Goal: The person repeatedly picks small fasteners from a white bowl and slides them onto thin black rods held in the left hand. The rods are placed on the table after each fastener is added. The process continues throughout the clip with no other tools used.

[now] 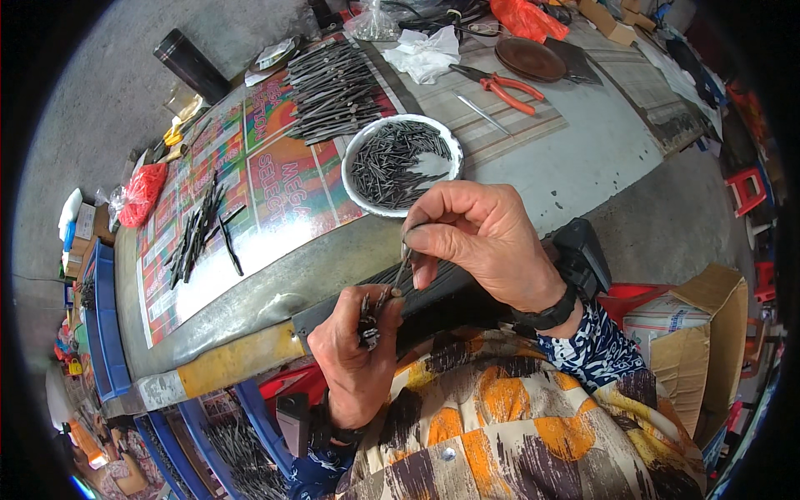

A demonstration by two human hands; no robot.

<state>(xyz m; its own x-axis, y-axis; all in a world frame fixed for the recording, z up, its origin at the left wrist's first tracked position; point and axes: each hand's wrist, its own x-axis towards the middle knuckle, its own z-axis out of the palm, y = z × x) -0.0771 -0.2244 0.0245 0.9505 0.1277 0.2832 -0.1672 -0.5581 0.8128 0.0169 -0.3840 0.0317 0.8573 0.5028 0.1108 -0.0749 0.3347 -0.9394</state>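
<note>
My left hand (pixel 357 354), low in the middle, is closed around a small bunch of thin dark sticks (pixel 367 325). Just above and to its right, my right hand (pixel 487 246) pinches the end of a thin dark piece (pixel 403 268) between thumb and fingers. That piece reaches down to the left hand's fingertips. Beyond my right hand stands a white round bowl (pixel 457 152), partly filled with short dark pointed pieces (pixel 390 167). Long dark sticks (pixel 333 96) lie in a thick row behind the bowl, and a smaller loose pile (pixel 198 229) rests at the left.
Red-handled pliers (pixel 512 93), a slim silver tool (pixel 482 115), crumpled white tissue (pixel 423 55) and a brown round dish (pixel 530 58) lie at the back. A black cylinder (pixel 190 65) stands far left. Blue trays (pixel 107 321) flank the table's left end; a cardboard box (pixel 696 342) is right.
</note>
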